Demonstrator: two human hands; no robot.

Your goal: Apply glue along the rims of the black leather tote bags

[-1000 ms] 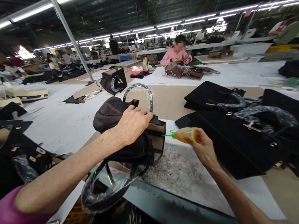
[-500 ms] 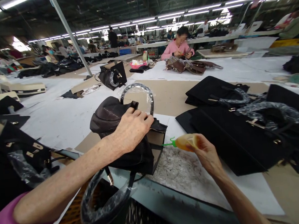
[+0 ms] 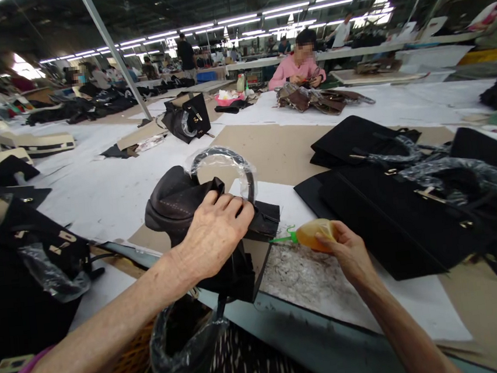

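Observation:
My left hand (image 3: 217, 230) grips the upper edge of a black bag (image 3: 171, 203) lying at the table's front edge, fingers curled over it. One plastic-wrapped handle (image 3: 247, 178) arches up behind the hand; another wrapped handle (image 3: 181, 357) hangs below the table edge. My right hand (image 3: 346, 250) is closed around a soft bottle (image 3: 315, 236) of amber liquid. Its thin green nozzle (image 3: 286, 238) points left, with the tip at the bag's right edge beside the tan lining. Whether the tip touches the bag I cannot tell.
Flat black bags (image 3: 379, 221) with wrapped handles lie at the right, and more black bags (image 3: 30, 248) at the left. Another bag (image 3: 186, 116) stands farther back near a pink container (image 3: 228, 98). A person in pink (image 3: 294, 70) works across the white-covered table.
The bag's upper edge and my left hand have shifted slightly down. A dark flap now lies over more of the tan lining. The hanging handle has swung right.

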